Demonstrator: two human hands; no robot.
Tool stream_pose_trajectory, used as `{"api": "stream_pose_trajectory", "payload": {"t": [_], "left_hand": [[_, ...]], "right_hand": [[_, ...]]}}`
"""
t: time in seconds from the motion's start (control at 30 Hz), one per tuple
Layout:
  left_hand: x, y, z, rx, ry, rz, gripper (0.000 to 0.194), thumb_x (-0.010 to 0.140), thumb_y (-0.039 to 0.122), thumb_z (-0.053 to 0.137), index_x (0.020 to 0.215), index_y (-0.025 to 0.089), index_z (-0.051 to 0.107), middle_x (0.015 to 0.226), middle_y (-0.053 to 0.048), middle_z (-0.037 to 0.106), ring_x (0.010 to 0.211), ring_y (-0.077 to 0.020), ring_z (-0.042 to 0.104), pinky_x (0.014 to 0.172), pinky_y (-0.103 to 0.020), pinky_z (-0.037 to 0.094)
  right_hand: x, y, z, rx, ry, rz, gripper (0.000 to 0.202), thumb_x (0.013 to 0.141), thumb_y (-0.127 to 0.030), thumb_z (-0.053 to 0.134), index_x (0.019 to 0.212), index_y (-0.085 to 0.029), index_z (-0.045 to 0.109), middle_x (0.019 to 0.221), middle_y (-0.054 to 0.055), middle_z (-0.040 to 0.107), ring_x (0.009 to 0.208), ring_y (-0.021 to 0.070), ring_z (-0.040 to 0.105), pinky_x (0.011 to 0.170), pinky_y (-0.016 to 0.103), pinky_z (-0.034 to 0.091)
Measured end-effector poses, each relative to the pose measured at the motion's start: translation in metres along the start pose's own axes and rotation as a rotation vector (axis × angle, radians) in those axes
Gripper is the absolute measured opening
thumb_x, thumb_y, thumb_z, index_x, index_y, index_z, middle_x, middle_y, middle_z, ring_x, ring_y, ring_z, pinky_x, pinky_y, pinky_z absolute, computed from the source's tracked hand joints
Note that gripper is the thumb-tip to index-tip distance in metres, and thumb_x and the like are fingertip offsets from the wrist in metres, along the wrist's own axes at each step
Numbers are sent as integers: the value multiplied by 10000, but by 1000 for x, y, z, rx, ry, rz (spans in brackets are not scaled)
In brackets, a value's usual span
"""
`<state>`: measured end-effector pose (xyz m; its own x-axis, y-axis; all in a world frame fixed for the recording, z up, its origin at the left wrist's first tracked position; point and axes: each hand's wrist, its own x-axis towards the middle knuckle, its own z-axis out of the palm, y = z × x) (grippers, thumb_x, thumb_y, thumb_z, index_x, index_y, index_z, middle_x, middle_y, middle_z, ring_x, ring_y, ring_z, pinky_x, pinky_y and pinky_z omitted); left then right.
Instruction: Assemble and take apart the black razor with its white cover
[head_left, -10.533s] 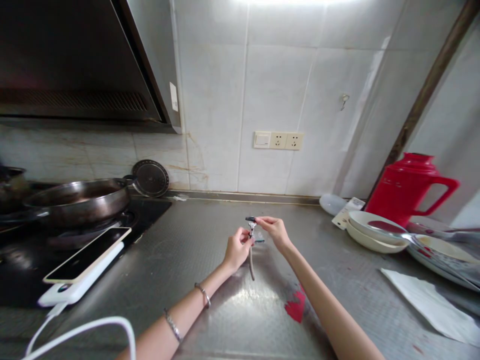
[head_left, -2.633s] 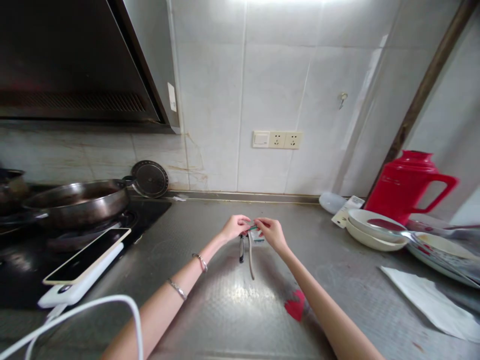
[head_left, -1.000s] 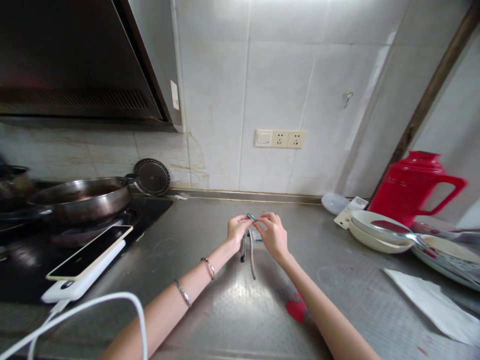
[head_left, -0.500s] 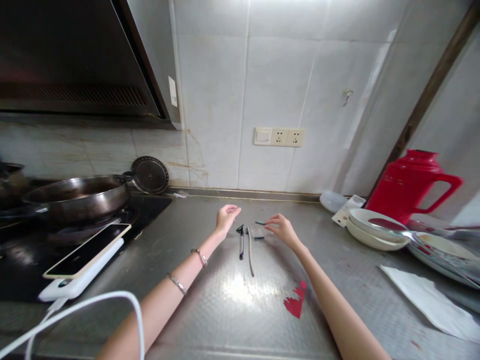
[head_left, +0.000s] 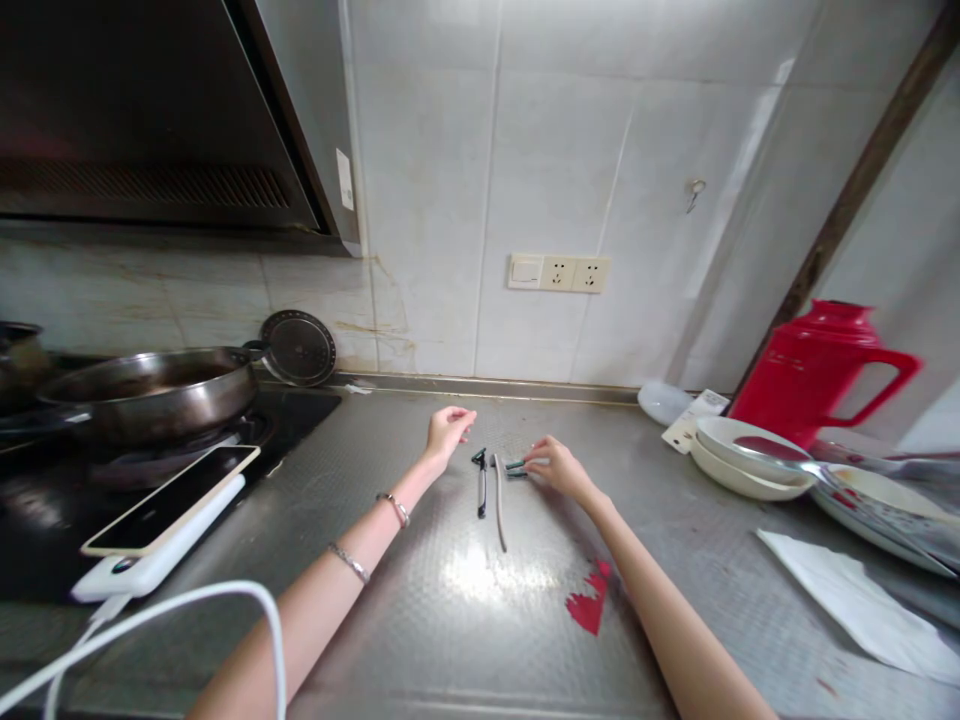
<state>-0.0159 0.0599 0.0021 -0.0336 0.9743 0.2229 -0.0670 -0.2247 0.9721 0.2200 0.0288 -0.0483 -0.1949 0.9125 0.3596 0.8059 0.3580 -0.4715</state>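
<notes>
My right hand [head_left: 555, 465] pinches a small dark green strip [head_left: 515, 464] just above the metal counter. Right below it lies a second short dark strip [head_left: 517, 475]. To the left, a thin pale grey stick with a small dark tip [head_left: 501, 510] lies lengthwise on the counter. Beside that is a black razor-shaped piece [head_left: 482, 487] with a T-like head. My left hand [head_left: 448, 437] hovers left of these pieces, fingers curled and closed together, with nothing visible in them.
A torn red scrap [head_left: 589, 600] lies near my right forearm. On the left are a steel pan [head_left: 157, 395] on the stove and a phone [head_left: 172, 500] with a white cable. On the right stand bowls [head_left: 750, 470], a red jug [head_left: 814, 370] and a white tissue [head_left: 855, 605].
My right hand has lowered the green strip down and slightly left, closer to the other dark strip. My left hand has shifted very slightly left.
</notes>
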Motion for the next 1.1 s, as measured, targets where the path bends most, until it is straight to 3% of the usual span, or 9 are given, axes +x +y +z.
{"api": "stream_pose_trajectory", "payload": {"t": [0.27,0.57,0.8,0.93,1.1], "left_hand": [[1,-3,-1,12,-12,-3,248,626,346,673,725,125,617,682,-55,619,568,-103,545,417,-170,415],[2,1,-1,36,-61,-18,244,643,359,665,683,124,612,597,-34,594,465,-81,512,392,-170,385],[-14,8,-7,578,-367,-95,229,537,257,683,396,160,530,328,18,456,320,-76,397,394,-198,293],[-44,4,1,753,-261,-18,339,479,242,704,305,190,417,285,6,388,455,-178,546,539,-268,380],[-69,-1,12,900,-185,44,303,449,229,740,366,185,452,528,-101,615,742,-303,633,714,-360,419]], "right_hand": [[-3,-3,2,-45,0,3,208,750,-358,571,855,-253,718,977,44,597,857,156,552,777,276,422],[-1,1,0,-78,35,-50,248,792,-358,548,908,-217,716,944,78,589,903,186,541,808,299,413],[-2,-1,-12,-102,140,15,262,828,-350,502,913,-212,709,907,69,582,875,177,552,795,282,416],[-4,-5,-12,-153,134,21,245,831,-320,498,905,-218,709,903,61,590,871,168,555,779,258,416],[-6,-11,-13,-201,133,1,218,823,-285,508,901,-226,703,932,58,601,919,168,552,787,247,414]]}}
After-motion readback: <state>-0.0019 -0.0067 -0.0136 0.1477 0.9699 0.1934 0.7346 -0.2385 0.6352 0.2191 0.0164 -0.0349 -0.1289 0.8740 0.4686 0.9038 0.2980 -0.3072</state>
